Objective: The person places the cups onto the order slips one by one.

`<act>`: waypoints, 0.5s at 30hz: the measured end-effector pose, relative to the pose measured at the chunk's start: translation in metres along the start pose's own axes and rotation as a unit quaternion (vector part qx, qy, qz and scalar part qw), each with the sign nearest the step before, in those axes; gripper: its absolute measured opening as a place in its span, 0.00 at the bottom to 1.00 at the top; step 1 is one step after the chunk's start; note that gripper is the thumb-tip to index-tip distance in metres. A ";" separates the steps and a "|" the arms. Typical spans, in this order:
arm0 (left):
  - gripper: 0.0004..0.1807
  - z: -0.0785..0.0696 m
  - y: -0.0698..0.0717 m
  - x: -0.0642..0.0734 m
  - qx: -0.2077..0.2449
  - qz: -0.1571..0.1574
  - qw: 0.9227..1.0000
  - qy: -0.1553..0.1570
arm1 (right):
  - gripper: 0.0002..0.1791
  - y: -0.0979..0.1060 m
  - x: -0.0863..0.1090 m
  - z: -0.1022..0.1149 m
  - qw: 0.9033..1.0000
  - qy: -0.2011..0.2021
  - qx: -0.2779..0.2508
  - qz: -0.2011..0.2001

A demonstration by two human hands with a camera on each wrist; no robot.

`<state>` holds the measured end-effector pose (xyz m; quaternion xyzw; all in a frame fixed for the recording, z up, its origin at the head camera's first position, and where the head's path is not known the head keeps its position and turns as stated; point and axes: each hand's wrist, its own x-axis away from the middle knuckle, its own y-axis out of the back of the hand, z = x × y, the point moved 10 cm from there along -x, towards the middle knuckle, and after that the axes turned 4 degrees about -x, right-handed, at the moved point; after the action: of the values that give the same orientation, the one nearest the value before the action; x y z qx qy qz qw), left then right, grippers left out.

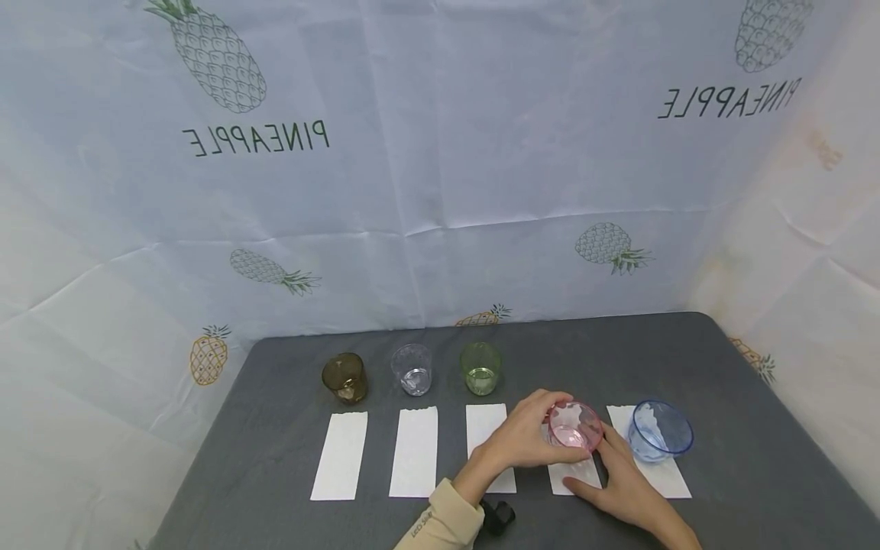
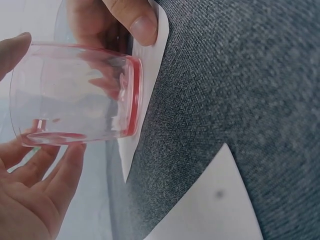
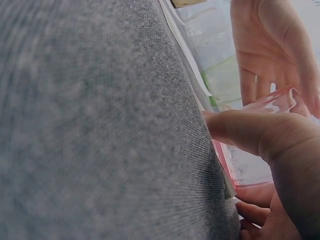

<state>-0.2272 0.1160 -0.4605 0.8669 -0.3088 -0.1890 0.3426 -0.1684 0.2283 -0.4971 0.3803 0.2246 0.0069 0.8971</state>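
A clear pink-tinted drinking glass (image 1: 574, 429) stands over the fourth white paper strip (image 1: 576, 480) from the left. My left hand (image 1: 519, 437) grips it near the rim, thumb on one side and fingers on the other, as the left wrist view of the glass (image 2: 75, 95) shows. My right hand (image 1: 622, 485) is low at the right of the glass, its fingers beside the wall. The right thumb (image 2: 143, 31) rests on the paper. A blue glass (image 1: 660, 434) stands just right of that hand, on the rightmost paper strip (image 1: 670, 480).
Behind the strips, a brown glass (image 1: 345, 378), a clear glass (image 1: 412, 370) and a green glass (image 1: 480, 369) stand in a row on the dark grey table (image 1: 261, 473). More white strips (image 1: 340, 457) lie in front of them. A pineapple-print cloth (image 1: 481, 168) hangs behind the table.
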 end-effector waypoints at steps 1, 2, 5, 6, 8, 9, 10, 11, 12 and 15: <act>0.40 0.000 0.000 0.000 0.000 0.000 1.000 0.001 | 0.53 0.000 0.000 0.000 1.000 0.000 0.000 -0.002; 0.40 0.000 0.000 0.000 0.001 0.001 1.000 0.002 | 0.52 0.001 0.000 0.000 1.000 -0.002 0.000 -0.002; 0.40 0.000 0.000 0.000 0.000 0.001 1.000 0.004 | 0.52 0.001 0.001 -0.002 1.000 -0.020 0.004 0.000; 0.40 0.000 0.000 0.000 0.001 0.001 1.000 0.004 | 0.51 0.001 0.001 -0.002 1.000 -0.027 0.005 0.001; 0.40 -0.001 0.000 0.000 -0.001 -0.001 1.000 0.002 | 0.50 0.001 0.001 -0.002 0.999 -0.035 0.005 0.001; 0.40 -0.001 0.000 0.000 -0.002 -0.002 1.000 0.002 | 0.50 0.002 0.001 -0.001 0.999 -0.036 0.005 -0.001; 0.40 -0.001 0.000 0.000 -0.003 -0.002 1.000 0.001 | 0.49 0.003 0.001 0.001 0.999 -0.031 0.005 -0.007; 0.40 -0.002 0.000 0.000 -0.004 -0.003 1.000 -0.001 | 0.49 0.005 0.002 0.003 1.000 -0.021 0.001 -0.015; 0.41 -0.002 0.000 0.000 -0.007 -0.003 1.000 -0.004 | 0.49 0.006 0.002 0.006 1.000 -0.013 -0.002 -0.024; 0.43 -0.004 0.001 0.001 -0.017 -0.001 1.000 -0.009 | 0.48 0.011 0.005 0.011 0.999 0.000 0.006 -0.044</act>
<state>-0.2248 0.1169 -0.4576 0.8595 -0.3081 -0.2022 0.3543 -0.1572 0.2295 -0.4848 0.3751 0.2409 -0.0336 0.8945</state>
